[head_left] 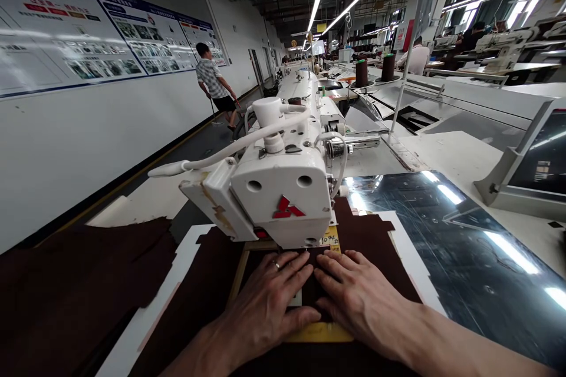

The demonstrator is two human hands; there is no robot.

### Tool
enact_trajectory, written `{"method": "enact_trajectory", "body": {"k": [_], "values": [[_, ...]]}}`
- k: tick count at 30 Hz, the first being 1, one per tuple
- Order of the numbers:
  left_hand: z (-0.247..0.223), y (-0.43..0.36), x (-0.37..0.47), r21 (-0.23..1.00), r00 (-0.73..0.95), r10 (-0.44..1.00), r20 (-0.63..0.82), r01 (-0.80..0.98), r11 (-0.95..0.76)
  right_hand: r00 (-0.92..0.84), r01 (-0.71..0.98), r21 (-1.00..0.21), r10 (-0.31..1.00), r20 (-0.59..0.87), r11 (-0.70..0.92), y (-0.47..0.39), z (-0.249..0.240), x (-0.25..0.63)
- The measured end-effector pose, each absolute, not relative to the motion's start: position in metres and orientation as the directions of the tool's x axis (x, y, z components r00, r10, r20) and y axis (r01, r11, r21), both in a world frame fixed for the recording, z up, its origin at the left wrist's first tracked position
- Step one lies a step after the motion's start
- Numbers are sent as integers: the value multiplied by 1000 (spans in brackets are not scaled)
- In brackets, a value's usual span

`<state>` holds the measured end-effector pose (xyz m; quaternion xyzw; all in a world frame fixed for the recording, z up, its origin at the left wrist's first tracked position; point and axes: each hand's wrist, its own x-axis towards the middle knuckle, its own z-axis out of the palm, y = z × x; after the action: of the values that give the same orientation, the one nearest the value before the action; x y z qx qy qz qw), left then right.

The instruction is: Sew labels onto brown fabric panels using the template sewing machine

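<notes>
Both hands lie palm down, fingertips close together, under the head of a white sewing machine [283, 188] with a red three-diamond mark. My left hand [276, 291], with a ring on one finger, rests its stretched fingers on dark brown fabric [188, 288]. My right hand [354, 283] is flat on the same fabric, fingers stretched out. A yellow template frame [321, 333] shows in part below and between the hands. White sheet edges [409, 253] stick out around the fabric. The needle area is mostly hidden behind the machine head and fingers.
More brown fabric [79, 288] lies at the left. A shiny dark panel [469, 253] covers the table at the right, beside a screen [539, 156]. Thread cones [361, 73] stand behind. A person [214, 82] walks along the aisle by the wall.
</notes>
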<state>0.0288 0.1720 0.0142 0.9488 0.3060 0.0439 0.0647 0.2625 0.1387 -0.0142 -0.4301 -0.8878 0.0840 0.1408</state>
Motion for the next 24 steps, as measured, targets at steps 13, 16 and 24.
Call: {"method": "enact_trajectory", "body": {"k": [13, 16, 24], "values": [[9, 176, 20, 169, 787, 617, -17, 610, -774, -602, 688, -307, 754, 264, 657, 134, -22, 258], [10, 176, 19, 189, 777, 629, -25, 621, -760, -618, 676, -298, 739, 270, 674, 133, -21, 258], [10, 178, 17, 212, 791, 611, 15, 595, -775, -657, 664, -279, 719, 228, 694, 129, -18, 259]]}}
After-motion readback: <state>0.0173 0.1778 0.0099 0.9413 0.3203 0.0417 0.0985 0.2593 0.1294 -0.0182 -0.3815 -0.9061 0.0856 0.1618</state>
